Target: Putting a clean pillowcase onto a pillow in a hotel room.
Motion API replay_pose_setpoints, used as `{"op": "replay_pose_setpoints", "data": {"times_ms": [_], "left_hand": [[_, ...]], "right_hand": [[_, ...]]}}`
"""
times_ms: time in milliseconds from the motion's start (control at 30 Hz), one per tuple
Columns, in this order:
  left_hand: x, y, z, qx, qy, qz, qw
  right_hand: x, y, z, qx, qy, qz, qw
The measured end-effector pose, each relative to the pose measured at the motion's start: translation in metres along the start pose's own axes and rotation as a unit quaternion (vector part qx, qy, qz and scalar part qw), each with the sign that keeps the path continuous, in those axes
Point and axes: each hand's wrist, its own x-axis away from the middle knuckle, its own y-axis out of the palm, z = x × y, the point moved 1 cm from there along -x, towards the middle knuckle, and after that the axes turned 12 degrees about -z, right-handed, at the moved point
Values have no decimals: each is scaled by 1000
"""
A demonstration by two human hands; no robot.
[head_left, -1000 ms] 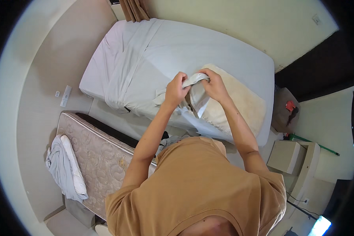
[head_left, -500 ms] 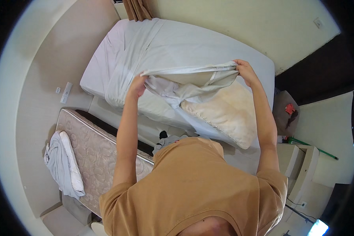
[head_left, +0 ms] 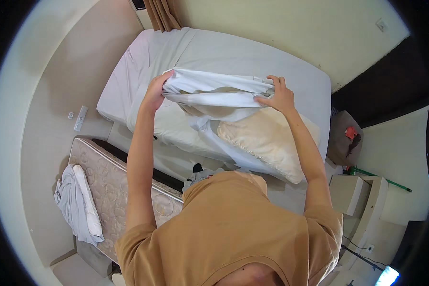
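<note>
A white pillowcase (head_left: 214,99) is stretched between my two hands above the bed, its open edge gathered in folds toward me. My left hand (head_left: 156,91) is closed on its left end, thumb along the top edge. At the other end my right hand (head_left: 280,95) grips the cloth between thumb and fingers, with the fingers partly spread around the hem. The lower part of the pillowcase hangs down toward a bare, yellowed pillow (head_left: 267,136), which lies at the near right edge of the bed. Neither hand touches the pillow.
The bed (head_left: 243,57) has a pale, rumpled sheet and stands against the far wall. A bare quilted mattress (head_left: 107,190) lies at the left, with grey and white bedding (head_left: 76,202) on it. Drawers (head_left: 350,195) and a brown seat (head_left: 344,138) stand at the right.
Both hands have shifted left and the left one has risen. The right fingers have moved from a pinch to a wider grip, and the pillowcase is more bunched at its opening.
</note>
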Motion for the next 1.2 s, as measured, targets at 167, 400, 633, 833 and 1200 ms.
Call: {"op": "replay_pose_setpoints", "data": {"times_ms": [167,400,633,833,1200], "left_hand": [[-6,17,-3,62,24,17,998],[7,7,-12,-140,28,-4,990],[32,-9,-42,-473,25,-68,878],[-47,-109,-18,-627,21,104,772],[-8,-55,139,-416,324,168,833]], "right_hand": [[-17,44,35,7,102,41,994],[-26,65,87,-206,28,66,976],[-37,56,117,-183,74,-22,980],[-123,1,82,-118,93,-135,979],[-128,-82,-3,-228,-96,254,935]]}}
